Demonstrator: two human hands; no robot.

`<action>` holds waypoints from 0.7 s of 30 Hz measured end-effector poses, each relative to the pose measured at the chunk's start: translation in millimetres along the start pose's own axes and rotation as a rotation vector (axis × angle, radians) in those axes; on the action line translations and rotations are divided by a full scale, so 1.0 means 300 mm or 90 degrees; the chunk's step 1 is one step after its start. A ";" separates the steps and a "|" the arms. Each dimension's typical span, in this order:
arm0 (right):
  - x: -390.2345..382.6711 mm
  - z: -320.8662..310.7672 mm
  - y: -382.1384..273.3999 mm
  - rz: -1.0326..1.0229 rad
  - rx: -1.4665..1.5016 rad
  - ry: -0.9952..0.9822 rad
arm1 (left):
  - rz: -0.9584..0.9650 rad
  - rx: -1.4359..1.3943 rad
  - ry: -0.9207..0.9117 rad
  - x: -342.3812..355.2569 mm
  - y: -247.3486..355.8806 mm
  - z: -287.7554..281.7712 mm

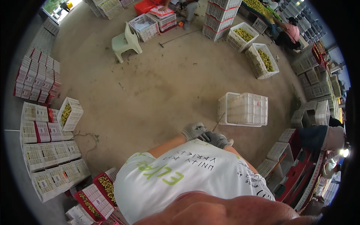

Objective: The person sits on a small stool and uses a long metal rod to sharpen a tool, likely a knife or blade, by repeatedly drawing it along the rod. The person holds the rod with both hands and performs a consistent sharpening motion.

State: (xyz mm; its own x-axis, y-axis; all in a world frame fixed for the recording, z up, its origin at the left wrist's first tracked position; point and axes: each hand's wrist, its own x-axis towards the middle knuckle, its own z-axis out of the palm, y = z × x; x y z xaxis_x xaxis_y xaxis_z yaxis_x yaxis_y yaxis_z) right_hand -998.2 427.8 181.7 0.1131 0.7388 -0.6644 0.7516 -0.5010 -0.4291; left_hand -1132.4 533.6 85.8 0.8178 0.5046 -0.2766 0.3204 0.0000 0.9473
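Observation:
Both hands wear grey knit gloves and meet low in front of my shirt. My left hand [194, 131] has its fingers curled together beside the other hand; what they grip, if anything, is hidden. Closed around the near end of a thin dark rod [219, 122] is my right hand [219, 140]. The rod slants up and away toward the left edge of a white plastic crate [255, 108] on the floor. Whether its tip hooks the crate or only passes in front of it, I cannot tell. The crate shows a small red mark.
Stacked crates [37, 77] line the left side. A fruit-filled white crate [73, 114] leans there; another fruit crate [258, 62] stands at the far right. Farther off are a pale plastic stool [125, 43] and a long rod [180, 37] on the floor. Other people work around the edges.

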 end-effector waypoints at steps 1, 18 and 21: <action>0.009 0.004 -0.026 -0.008 -0.007 -0.002 | 0.076 -0.002 0.012 -0.021 -0.012 -0.025; 0.037 -0.072 0.115 -0.297 0.138 -0.156 | 0.021 -0.209 0.074 -0.174 0.179 0.066; 0.059 -0.093 0.243 -0.354 0.096 -0.200 | -0.025 -0.575 0.137 -0.166 0.104 0.241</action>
State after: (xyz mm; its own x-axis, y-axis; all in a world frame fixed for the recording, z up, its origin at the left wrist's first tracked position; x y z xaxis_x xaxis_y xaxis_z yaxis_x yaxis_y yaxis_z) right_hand -923.2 417.0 155.7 -0.4785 0.7503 -0.4561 0.5409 -0.1573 -0.8263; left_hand -1128.6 446.0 117.6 0.6785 0.6395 -0.3615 -0.2211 0.6471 0.7297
